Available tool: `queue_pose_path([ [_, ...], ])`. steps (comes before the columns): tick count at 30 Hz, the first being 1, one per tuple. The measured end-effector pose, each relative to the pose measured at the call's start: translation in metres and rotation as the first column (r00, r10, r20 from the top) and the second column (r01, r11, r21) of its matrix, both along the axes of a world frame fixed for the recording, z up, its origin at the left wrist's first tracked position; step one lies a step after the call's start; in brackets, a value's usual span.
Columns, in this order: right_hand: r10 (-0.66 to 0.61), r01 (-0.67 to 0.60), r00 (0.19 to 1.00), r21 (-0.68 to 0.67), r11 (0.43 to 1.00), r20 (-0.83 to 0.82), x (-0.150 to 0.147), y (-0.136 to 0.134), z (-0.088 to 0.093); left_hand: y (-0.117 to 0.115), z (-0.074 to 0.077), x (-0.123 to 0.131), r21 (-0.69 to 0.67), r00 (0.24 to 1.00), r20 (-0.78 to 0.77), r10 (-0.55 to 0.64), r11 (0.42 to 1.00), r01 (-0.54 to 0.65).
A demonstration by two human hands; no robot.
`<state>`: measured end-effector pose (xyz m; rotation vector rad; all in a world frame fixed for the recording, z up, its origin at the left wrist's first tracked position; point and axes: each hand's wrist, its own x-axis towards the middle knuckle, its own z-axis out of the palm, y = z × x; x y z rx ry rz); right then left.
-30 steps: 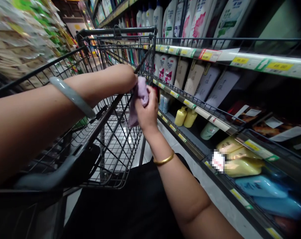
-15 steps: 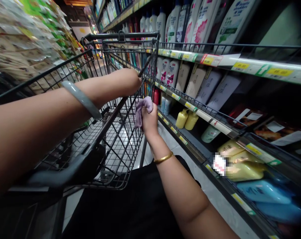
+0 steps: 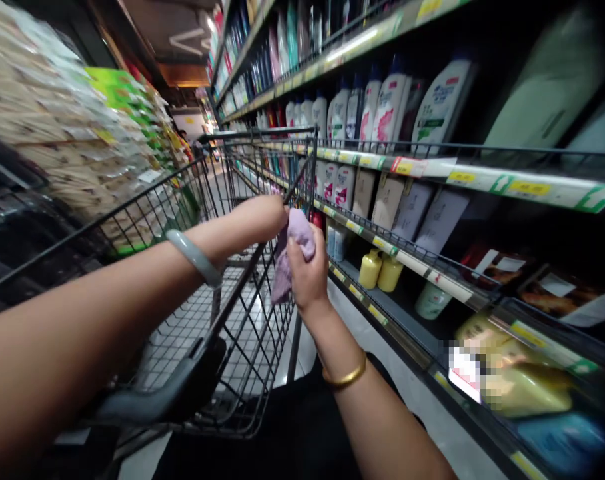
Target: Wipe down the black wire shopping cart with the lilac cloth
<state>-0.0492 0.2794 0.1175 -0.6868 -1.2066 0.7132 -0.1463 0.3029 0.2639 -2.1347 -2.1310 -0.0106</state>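
Note:
My right hand (image 3: 306,272) is closed around a bunched pale purple cloth (image 3: 288,257) and presses it against the right side wall of a black wire shopping cart (image 3: 242,313). A gold bangle circles that wrist. My left hand (image 3: 263,215) reaches across the cart and grips its top right rim, fingers curled over the wire and mostly hidden. A grey-green bangle sits on the left forearm. The cart's basket looks empty, with the floor showing through the mesh.
Store shelves (image 3: 427,170) run along the right, holding shampoo bottles, boxes, yellow bottles (image 3: 377,270) and soft packs behind price tags. Stacked packaged goods (image 3: 67,160) line the left side. The aisle runs ahead past the cart's front.
The view has tilted up, showing more of the upper shelves. My right hand slid the cloth down the cart's side, then back up near the rim. The left hand stays on the rim.

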Motion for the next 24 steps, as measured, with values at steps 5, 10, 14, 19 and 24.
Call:
queue_pose_path([
  [5,0.009,-0.005,0.999,-0.085,0.996,0.05,-0.002,-0.004,-0.002,-0.008,0.004,0.003,0.012,0.995,-0.024,0.094,0.996,-0.094],
  [10,0.029,-0.029,1.0,-0.081,0.996,-0.003,0.004,-0.015,0.008,-0.014,0.008,0.008,-0.009,0.994,-0.016,0.105,0.994,-0.105],
  [14,0.046,-0.044,0.998,0.074,0.996,-0.032,0.004,-0.016,0.008,-0.012,0.006,0.006,-0.018,0.997,-0.033,0.067,0.998,-0.068],
  [19,0.051,-0.085,0.991,-0.276,0.957,-0.127,-0.003,-0.009,-0.008,-0.012,0.003,0.007,-0.019,0.997,-0.049,0.06,0.998,-0.061],
  [24,0.062,-0.045,0.985,0.111,0.993,-0.16,0.003,-0.024,0.006,-0.011,0.001,0.01,0.007,1.0,-0.006,0.008,1.0,-0.008],
])
